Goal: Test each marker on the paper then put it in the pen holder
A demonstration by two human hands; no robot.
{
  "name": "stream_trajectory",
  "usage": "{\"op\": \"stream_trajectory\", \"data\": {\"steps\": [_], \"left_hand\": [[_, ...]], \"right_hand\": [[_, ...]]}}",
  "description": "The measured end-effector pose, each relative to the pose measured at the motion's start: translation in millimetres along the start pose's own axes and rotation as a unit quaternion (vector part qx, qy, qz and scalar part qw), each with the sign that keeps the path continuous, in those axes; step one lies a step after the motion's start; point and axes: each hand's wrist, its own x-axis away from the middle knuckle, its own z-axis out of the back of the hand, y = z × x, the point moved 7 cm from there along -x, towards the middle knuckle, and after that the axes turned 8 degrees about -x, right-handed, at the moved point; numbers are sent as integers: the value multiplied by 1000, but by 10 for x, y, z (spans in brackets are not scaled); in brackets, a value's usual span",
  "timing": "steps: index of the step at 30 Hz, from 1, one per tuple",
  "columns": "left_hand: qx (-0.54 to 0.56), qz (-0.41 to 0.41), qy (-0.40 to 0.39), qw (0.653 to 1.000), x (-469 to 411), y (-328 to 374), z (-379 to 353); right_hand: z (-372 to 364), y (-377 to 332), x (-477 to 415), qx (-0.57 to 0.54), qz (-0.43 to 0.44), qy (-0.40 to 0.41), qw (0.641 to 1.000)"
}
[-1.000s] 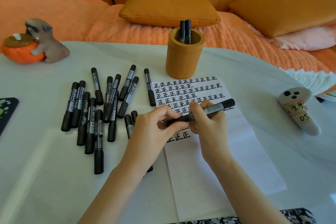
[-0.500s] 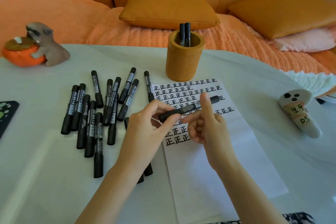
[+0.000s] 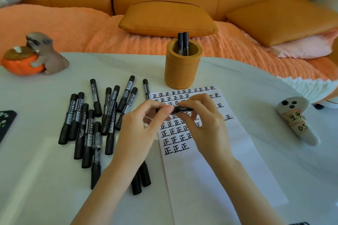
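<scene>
A black marker (image 3: 181, 109) lies level above the paper (image 3: 215, 160), held at both ends. My left hand (image 3: 144, 124) pinches its left end and my right hand (image 3: 206, 124) grips its right part. The white paper carries rows of black written characters. Beyond the sheet stands the tan round pen holder (image 3: 182, 71) with two black markers (image 3: 182, 43) upright in it. Several loose black markers (image 3: 95, 120) lie in a heap on the white table, left of the paper.
A dog-and-pumpkin figurine (image 3: 34, 56) sits at the far left of the table. A white ghost-shaped object (image 3: 296, 118) with a label lies at the right. A dark object (image 3: 5, 122) pokes in at the left edge. An orange sofa with cushions (image 3: 168, 18) runs behind the table.
The right hand stopped writing and lifted the marker off the paper. Both hands rose together, and the marker now sits level between them, held at each end.
</scene>
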Motion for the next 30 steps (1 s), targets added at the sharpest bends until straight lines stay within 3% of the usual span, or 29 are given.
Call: {"op": "stream_trajectory", "data": {"steps": [3, 8, 14, 22, 30], "left_hand": [[-30, 12, 21, 999, -55, -100, 78], [-198, -6, 73, 978, -123, -216, 158], [-250, 0, 67, 966, -163, -292, 92], [-257, 18, 63, 964, -188, -386, 75], [-264, 30, 58, 962, -203, -431, 46]], "right_hand": [[57, 63, -130, -71, -51, 27, 996], [189, 113, -553, -164, -114, 102, 975], [240, 91, -1091, -207, -106, 159, 959], [29, 225, -1511, -68, -77, 152, 983], [-252, 524, -1503, 147, -147, 11, 978]]}}
